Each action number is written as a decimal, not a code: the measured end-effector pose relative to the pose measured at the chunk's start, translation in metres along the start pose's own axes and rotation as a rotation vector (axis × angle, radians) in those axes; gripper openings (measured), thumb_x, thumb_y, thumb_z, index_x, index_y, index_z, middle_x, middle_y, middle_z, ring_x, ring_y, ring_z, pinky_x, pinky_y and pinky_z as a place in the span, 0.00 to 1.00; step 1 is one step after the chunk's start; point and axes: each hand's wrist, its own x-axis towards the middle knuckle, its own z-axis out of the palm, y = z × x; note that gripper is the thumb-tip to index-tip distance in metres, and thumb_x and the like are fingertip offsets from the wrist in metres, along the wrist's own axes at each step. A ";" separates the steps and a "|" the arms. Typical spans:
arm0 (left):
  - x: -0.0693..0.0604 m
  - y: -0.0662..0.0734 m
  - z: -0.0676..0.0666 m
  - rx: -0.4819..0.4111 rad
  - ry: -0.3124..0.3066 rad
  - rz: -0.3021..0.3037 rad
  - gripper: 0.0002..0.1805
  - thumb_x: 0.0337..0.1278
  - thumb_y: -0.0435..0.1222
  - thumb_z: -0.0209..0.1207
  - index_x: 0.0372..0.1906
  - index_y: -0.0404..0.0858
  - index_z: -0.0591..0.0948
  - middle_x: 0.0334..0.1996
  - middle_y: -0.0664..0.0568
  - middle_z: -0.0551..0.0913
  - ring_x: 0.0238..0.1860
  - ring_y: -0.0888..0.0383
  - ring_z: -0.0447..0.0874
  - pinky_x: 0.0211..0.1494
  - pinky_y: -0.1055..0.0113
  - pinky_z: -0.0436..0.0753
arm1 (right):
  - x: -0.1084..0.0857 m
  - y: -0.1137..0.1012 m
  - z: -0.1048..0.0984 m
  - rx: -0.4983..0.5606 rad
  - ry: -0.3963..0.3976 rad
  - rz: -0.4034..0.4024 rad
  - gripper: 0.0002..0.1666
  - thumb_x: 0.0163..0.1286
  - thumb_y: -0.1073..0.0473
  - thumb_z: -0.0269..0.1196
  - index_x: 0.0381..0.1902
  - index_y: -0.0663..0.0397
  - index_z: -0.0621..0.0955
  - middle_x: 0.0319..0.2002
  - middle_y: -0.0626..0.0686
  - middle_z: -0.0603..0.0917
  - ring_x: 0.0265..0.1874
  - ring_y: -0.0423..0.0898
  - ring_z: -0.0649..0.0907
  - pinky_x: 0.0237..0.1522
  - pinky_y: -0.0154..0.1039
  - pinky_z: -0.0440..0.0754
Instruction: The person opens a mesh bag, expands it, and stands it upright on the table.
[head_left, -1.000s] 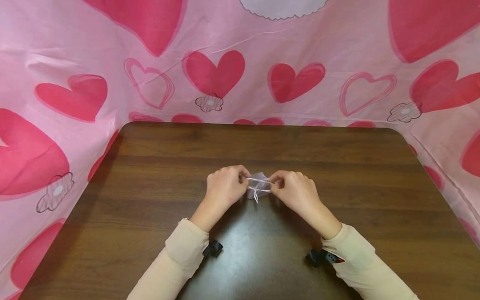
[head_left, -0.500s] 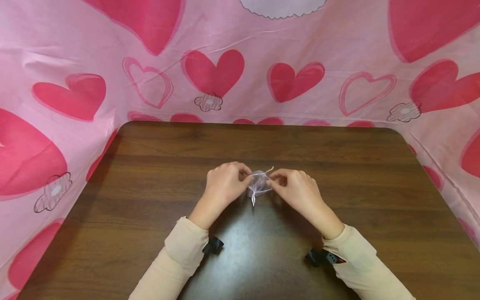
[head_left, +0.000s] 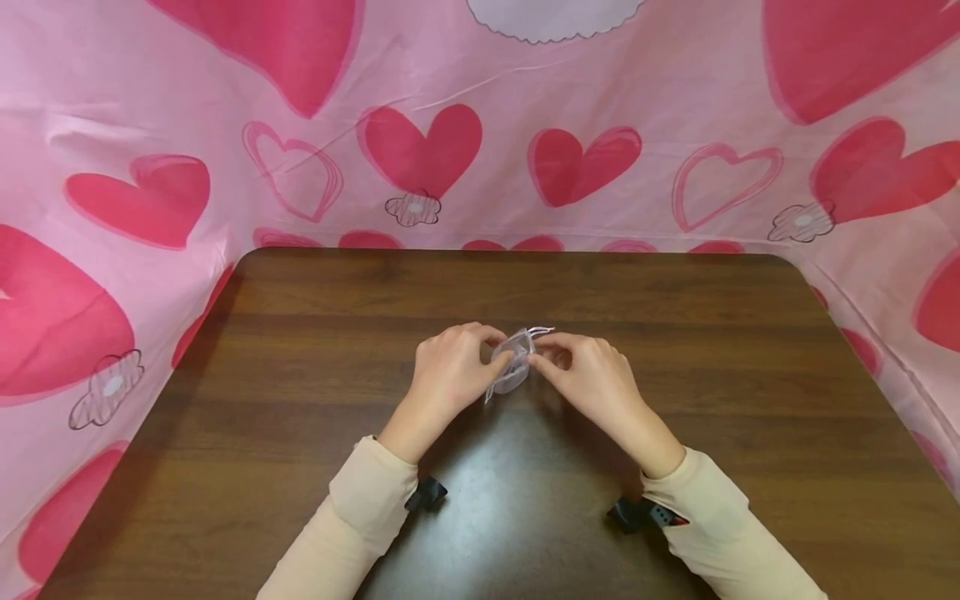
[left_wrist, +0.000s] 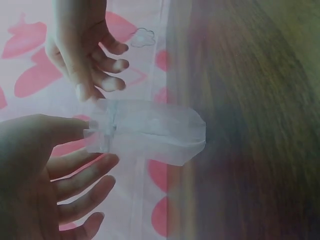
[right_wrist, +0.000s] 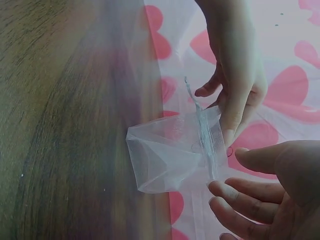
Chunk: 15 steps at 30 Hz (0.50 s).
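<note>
A small sheer white drawstring pouch (head_left: 512,382) stands upright between my two hands, above or on the table; I cannot tell which. My left hand (head_left: 452,367) pinches its rim, with the thumb at the mouth and the fingers outside, as the left wrist view shows around the pouch (left_wrist: 155,132). My right hand (head_left: 592,367) touches the other side of the rim with its fingertips. In the right wrist view its thumb (right_wrist: 252,159) is apart from the loosely bent fingers (right_wrist: 240,200). White drawstring ends (head_left: 542,331) stick out near the right fingers, others below the left thumb.
A dark brown wooden table (head_left: 337,292) lies under the hands. Pink cloth (head_left: 510,83) printed with red hearts hangs behind and along both sides. A black wrist device (head_left: 427,493) sits at the left cuff, another (head_left: 637,515) at the right.
The drawstrings, first stretched between both hands, are slack. The pouch has turned, and its mouth has spread wider. The right fingers have loosened from the strings; both hands stay in nearly the same place.
</note>
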 end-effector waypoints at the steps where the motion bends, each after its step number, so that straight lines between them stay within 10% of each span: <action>1: 0.000 0.000 0.000 0.002 0.004 0.000 0.11 0.59 0.51 0.64 0.43 0.55 0.88 0.36 0.60 0.86 0.33 0.60 0.81 0.34 0.55 0.77 | 0.000 0.000 0.000 -0.001 -0.001 0.002 0.16 0.65 0.49 0.70 0.45 0.51 0.88 0.26 0.43 0.85 0.25 0.40 0.80 0.24 0.42 0.73; 15: -0.003 -0.004 0.000 -0.001 0.093 0.006 0.15 0.61 0.52 0.63 0.48 0.52 0.86 0.44 0.60 0.87 0.44 0.54 0.85 0.39 0.53 0.80 | -0.002 0.009 0.002 0.029 0.052 0.011 0.14 0.65 0.50 0.69 0.45 0.51 0.88 0.28 0.46 0.86 0.26 0.43 0.83 0.25 0.45 0.76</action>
